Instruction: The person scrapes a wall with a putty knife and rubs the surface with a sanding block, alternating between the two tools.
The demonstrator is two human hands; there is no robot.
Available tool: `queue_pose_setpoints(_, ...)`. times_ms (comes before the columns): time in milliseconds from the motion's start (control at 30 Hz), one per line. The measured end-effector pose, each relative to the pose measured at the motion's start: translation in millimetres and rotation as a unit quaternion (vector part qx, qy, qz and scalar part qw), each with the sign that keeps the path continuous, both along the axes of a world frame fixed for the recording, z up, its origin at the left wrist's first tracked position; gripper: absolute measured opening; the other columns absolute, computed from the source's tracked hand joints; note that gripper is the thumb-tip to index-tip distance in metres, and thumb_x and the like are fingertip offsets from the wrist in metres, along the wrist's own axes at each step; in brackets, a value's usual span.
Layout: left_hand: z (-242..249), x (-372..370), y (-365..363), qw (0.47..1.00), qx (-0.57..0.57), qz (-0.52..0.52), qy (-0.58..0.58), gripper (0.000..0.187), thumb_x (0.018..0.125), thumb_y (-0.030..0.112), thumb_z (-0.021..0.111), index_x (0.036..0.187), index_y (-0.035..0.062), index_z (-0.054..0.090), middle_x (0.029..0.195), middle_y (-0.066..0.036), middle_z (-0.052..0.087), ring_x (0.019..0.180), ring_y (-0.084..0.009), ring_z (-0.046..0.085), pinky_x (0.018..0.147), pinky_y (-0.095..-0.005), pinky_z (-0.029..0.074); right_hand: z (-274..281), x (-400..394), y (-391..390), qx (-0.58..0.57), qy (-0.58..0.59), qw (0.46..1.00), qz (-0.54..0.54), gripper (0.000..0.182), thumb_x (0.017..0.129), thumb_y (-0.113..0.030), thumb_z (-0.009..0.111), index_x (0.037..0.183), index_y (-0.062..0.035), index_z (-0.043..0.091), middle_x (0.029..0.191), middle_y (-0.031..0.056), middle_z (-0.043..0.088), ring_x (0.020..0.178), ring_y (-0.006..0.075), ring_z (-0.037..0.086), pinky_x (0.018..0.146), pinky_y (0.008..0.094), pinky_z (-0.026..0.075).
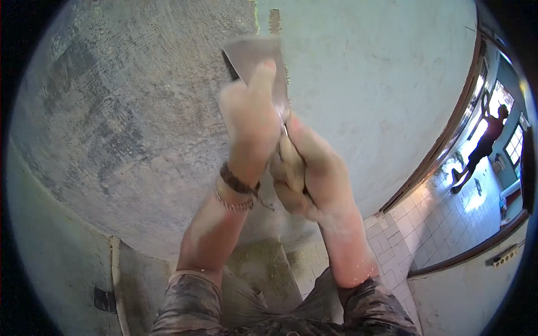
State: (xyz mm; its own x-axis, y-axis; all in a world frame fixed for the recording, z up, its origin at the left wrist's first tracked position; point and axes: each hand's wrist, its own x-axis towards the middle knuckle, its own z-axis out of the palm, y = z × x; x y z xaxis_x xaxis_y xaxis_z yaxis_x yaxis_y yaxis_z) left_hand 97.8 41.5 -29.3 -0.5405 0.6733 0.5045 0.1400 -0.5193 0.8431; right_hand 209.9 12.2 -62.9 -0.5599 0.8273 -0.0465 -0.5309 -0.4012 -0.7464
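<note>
A wide-bladed scraper is held up against the wall, its blade lying over the border between rough grey plaster and pale green paint. My right hand is closed around the scraper's light-coloured handle. On the blade lies one outstretched finger of my left hand; the other fingers curl by the blade's lower part, slightly blurred. Just above the blade, a narrow brownish strip shows in the paint. Flecks of pale dust stick to my right forearm.
A brown-framed doorway stands at the right, with a tiled floor beyond it. Another person is in that room, near bright windows, arms raised. A wall socket strip is at the lower right. A pipe runs down the lower left.
</note>
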Motion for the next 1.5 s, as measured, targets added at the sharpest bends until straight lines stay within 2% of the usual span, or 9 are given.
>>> queue_pose_setpoints(233,-34.5,14.1,-0.2,0.995,0.057,0.057,-0.051,0.038,0.092,0.026,0.06,0.071,-0.0052,0.063,0.061,-0.001,0.056,0.058,-0.0089,0.049,0.053,-0.0324,0.041,-20.5,1.8,-17.4,0.056,-0.065,0.996,-0.015,0.037,0.103,-0.043,0.039,0.09,-0.0109,0.052,0.056,0.0013,0.045,0.032,0.0093,0.033,0.028,0.0229,0.023)
queue_pose_setpoints(433,30.8,3.2,11.2,0.997,0.016,-0.068,-0.032,0.041,0.093,0.029,0.058,0.071,-0.005,0.065,0.06,-0.002,0.055,0.058,-0.0092,0.05,0.053,-0.0335,0.041,18.5,1.4,3.7,0.159,-0.029,0.987,-0.025,0.036,0.103,-0.042,0.04,0.093,-0.0103,0.054,0.057,0.0004,0.047,0.032,0.0089,0.033,0.029,0.023,0.024)
queue_pose_setpoints(667,-33.2,4.9,21.0,0.998,0.045,0.025,-0.032,0.039,0.092,0.028,0.059,0.069,-0.004,0.061,0.058,-0.002,0.051,0.057,-0.0099,0.049,0.052,-0.0353,0.04,-14.2,-5.9,-8.5,0.12,-0.083,0.985,-0.093,0.038,0.103,-0.04,0.042,0.084,-0.0089,0.053,0.058,0.0002,0.047,0.034,0.0083,0.035,0.03,0.0236,0.025)
queue_pose_setpoints(733,-1.3,-12.7,29.6,0.926,0.079,0.162,0.331,0.036,0.091,0.028,0.061,0.079,-0.0055,0.065,0.064,-0.003,0.057,0.062,-0.009,0.052,0.055,-0.0348,0.042,16.1,-2.1,-0.8,0.171,-0.079,0.979,-0.084,0.037,0.104,-0.04,0.043,0.085,-0.0086,0.053,0.058,0.0001,0.047,0.035,0.0081,0.036,0.031,0.0235,0.025)
queue_pose_setpoints(833,21.3,6.0,7.9,0.998,-0.01,-0.049,-0.03,0.034,0.093,0.028,0.06,0.085,-0.0044,0.067,0.068,-0.007,0.062,0.063,-0.0099,0.053,0.055,-0.0352,0.044,14.3,3.2,-1.7,0.214,-0.09,0.969,-0.084,0.037,0.104,-0.039,0.043,0.087,-0.0083,0.054,0.059,-0.0002,0.048,0.036,0.0078,0.037,0.031,0.0234,0.026)
queue_pose_setpoints(1000,-52.0,17.6,21.5,0.994,0.064,-0.049,-0.077,0.034,0.093,0.029,0.059,0.089,-0.0035,0.066,0.079,-0.003,0.064,0.071,-0.0103,0.055,0.062,-0.031,0.045,-23.1,11.8,-15.3,0.121,-0.145,0.977,-0.095,0.036,0.104,-0.038,0.042,0.087,-0.0085,0.053,0.059,0.0004,0.049,0.033,0.0072,0.037,0.03,0.0227,0.027)
queue_pose_setpoints(1067,-26.3,8.0,27.8,0.995,0.045,-0.076,0.055,0.035,0.091,0.03,0.062,0.087,-0.0037,0.066,0.08,-0.002,0.063,0.07,-0.0086,0.053,0.06,-0.0287,0.043,-4.6,14.0,-3.9,0.223,-0.108,0.963,-0.109,0.034,0.104,-0.038,0.041,0.091,-0.0091,0.053,0.059,0.0017,0.05,0.031,0.0075,0.037,0.028,0.0213,0.027)
queue_pose_setpoints(1167,22.8,17.9,32.0,0.989,0.052,-0.113,-0.076,0.047,0.093,0.03,0.059,0.065,-0.0071,0.055,0.053,-0.006,0.048,0.055,-0.0119,0.044,0.051,-0.0371,0.039,31.3,13.2,3.2,0.198,-0.07,0.974,-0.085,0.033,0.104,-0.039,0.041,0.096,-0.0094,0.053,0.06,0.0029,0.052,0.031,0.0086,0.039,0.027,0.0207,0.027)
queue_pose_setpoints(1500,41.6,14.4,56.3,0.99,0.102,-0.098,-0.026,0.03,0.089,0.026,0.064,0.081,-0.0027,0.067,0.075,-0.001,0.062,0.066,-0.0089,0.052,0.059,-0.0285,0.042,62.1,18.3,14.0,0.186,-0.032,0.981,-0.046,0.034,0.103,-0.038,0.043,0.088,-0.0083,0.048,0.06,0.0034,0.05,0.033,0.0107,0.041,0.028,0.0239,0.028)
